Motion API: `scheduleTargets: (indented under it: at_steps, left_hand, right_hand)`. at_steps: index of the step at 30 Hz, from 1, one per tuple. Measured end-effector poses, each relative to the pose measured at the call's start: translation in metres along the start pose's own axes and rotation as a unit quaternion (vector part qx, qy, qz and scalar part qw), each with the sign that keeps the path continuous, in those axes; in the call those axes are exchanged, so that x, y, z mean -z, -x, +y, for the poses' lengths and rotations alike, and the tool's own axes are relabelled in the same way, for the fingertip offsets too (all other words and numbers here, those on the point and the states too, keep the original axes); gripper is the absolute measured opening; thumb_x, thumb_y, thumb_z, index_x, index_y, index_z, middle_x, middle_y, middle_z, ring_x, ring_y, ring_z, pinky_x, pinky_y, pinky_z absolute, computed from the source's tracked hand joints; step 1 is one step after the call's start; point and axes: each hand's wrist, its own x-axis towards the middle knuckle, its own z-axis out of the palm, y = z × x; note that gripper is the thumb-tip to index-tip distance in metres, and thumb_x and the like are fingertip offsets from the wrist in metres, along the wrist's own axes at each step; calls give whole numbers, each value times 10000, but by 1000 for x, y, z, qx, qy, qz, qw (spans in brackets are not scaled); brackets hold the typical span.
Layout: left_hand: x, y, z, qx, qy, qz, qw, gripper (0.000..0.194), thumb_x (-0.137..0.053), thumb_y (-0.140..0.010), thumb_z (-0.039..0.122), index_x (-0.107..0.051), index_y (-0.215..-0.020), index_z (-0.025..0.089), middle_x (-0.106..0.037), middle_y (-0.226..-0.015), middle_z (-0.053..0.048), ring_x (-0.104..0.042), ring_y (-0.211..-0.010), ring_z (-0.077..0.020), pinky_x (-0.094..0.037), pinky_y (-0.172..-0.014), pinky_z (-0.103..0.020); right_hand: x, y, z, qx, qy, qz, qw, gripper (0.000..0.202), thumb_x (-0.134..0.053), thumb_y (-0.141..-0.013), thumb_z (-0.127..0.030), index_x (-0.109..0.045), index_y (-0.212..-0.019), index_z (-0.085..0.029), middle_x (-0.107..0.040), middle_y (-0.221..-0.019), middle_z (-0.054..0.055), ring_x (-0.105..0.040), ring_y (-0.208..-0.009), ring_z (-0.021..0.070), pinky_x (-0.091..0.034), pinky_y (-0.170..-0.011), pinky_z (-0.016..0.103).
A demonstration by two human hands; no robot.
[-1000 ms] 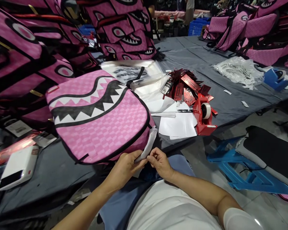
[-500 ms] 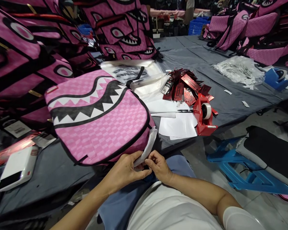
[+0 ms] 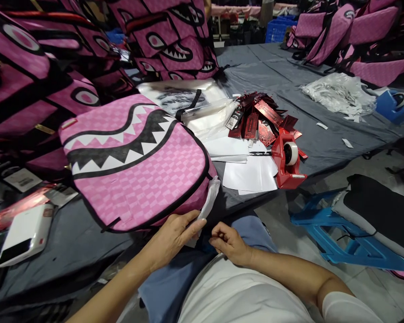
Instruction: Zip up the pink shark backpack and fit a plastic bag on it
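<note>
A pink checkered backpack (image 3: 138,170) with a black and white zigzag-tooth band lies at the table edge in front of me. From its right side hangs a whitish wrapped strap (image 3: 209,199). My left hand (image 3: 180,231) is closed on this strap, thumb along it, by the bag's lower right corner. To the right, apart from the strap, my right hand (image 3: 227,240) is held over my lap with thumb and fingers pinched together. Whatever those fingertips hold, if anything, is too small to make out.
Right of the bag are white papers (image 3: 251,172), red tags (image 3: 252,121) and a red tape dispenser (image 3: 287,163). A white device (image 3: 26,233) sits at left. More pink bags (image 3: 175,40) stand behind. A blue stool (image 3: 326,233) is at right.
My right hand has come away from the strap, moving slightly right and down. My left hand stays at the strap, its thumb raised a little.
</note>
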Motion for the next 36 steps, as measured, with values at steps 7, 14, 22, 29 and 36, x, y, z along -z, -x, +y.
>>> scheduleTargets:
  at_steps: [7, 14, 22, 29, 36]
  left_hand:
    - [0, 4, -10, -70, 72, 12, 995, 800, -178, -914, 759, -699, -945, 153, -672, -680, -37, -594, -617, -195, -477, -616, -290]
    - [-4, 4, 3, -45, 54, 39, 997, 573, -503, -868, 683, -713, -870, 150, -686, -698, -14, -593, -617, -167, -461, -564, -243]
    - [-10, 2, 1, -2, 87, 62, 994, 482, -509, -891, 611, -705, -899, 171, -691, -686, -11, -655, -635, -178, -525, -607, -244]
    - [-6, 5, -4, -8, 98, 40, 994, 544, -503, -912, 585, -704, -1165, 147, -704, -686, -9, -651, -646, -181, -540, -618, -257]
    - [-5, 0, -10, -39, 108, 18, 993, 536, -491, -948, 534, -666, -1302, 172, -745, -968, -57, -659, -664, -156, -569, -611, -253]
  right_hand:
    - [-13, -14, -23, 63, -66, 62, 994, 569, -635, -832, -771, -442, -796, -237, -447, -548, -92, -356, -470, 75, -291, -477, 217]
    - [-23, -35, -4, 18, -96, 87, 991, 605, -673, -770, -789, -417, -782, -241, -410, -520, -114, -317, -444, 66, -247, -438, 199]
    - [-13, -30, 0, 26, -52, 70, 996, 495, -618, -871, -698, -455, -849, -232, -483, -600, -87, -387, -487, 74, -308, -470, 200]
    - [-6, -29, 2, 38, -27, 40, 998, 415, -583, -920, -631, -483, -942, -228, -554, -688, -63, -429, -509, 77, -357, -506, 214]
    - [-16, -55, -7, -31, -157, 24, 987, 534, -819, -703, -617, -526, -910, -221, -522, -623, -81, -451, -480, 73, -307, -426, 193]
